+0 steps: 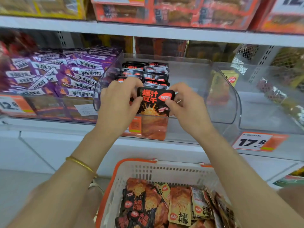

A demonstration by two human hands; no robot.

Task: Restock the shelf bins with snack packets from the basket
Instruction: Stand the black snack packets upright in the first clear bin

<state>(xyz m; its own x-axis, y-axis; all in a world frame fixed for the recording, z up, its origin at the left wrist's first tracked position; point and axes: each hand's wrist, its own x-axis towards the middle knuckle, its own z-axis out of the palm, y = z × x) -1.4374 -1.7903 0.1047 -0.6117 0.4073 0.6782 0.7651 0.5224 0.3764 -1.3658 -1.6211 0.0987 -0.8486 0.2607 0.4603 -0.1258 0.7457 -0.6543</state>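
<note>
A black and orange snack packet [154, 102] stands upright at the front of the clear middle shelf bin [220, 102]. My left hand [118, 102] pinches its left edge and my right hand [184, 104] pinches its right edge. Behind it, rows of the same black packets [148, 71] fill the bin's left part. Below, a white basket with an orange rim [148, 168] holds several black and yellow snack packets [174, 204].
A bin of purple packets [54, 74] sits to the left, and a clear bin with a yellow packet [230, 78] to the right. Price tags 12.8 [11, 104] and 17.8 [253, 142] hang on the shelf edge. Boxed goods fill the shelf above.
</note>
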